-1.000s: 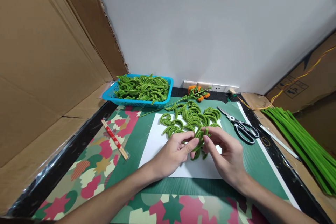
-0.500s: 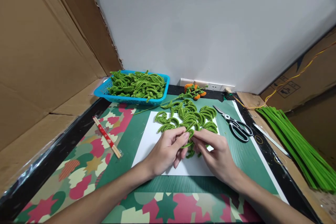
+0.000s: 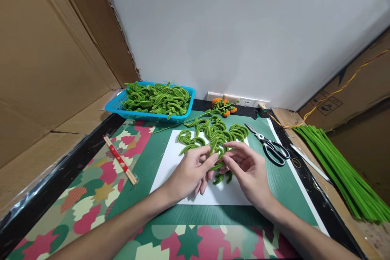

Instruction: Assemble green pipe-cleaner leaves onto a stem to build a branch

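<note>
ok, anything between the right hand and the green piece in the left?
Nothing visible. The right hand is right at the green piece in the left hand; other green pieces lie beyond and below, not between.

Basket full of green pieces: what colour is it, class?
The basket is bright blue, seen best in the head view.
</note>
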